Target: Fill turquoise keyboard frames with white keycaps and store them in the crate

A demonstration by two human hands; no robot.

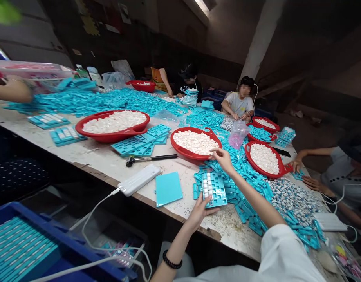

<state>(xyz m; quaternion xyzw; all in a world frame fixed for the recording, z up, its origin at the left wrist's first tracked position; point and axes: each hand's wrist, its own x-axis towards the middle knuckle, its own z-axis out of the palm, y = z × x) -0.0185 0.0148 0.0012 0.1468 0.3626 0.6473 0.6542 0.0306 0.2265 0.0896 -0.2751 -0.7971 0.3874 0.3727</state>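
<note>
My left hand (199,211) holds a turquoise grid plate (218,188) tilted up by its lower edge. White keycap-like pieces (207,184) fill rows on the plate's left side; the other cells show turquoise. At the near right rim of a red basin (176,147), heaped with small white caps (195,141), is my right hand (223,158). Its thumb and forefinger are pinched together; what they hold is too small to make out. A plain turquoise panel (168,188) lies left of the plate, and loose turquoise pieces (242,172) are piled to the right.
Beside a white power bank (139,180) with a cable lies a black-handled hammer (151,158). More red basins (112,137) and stacked grid plates (139,143) occupy the table. Co-workers sit at the far side and right (240,102). A blue crate (65,246) stands below left.
</note>
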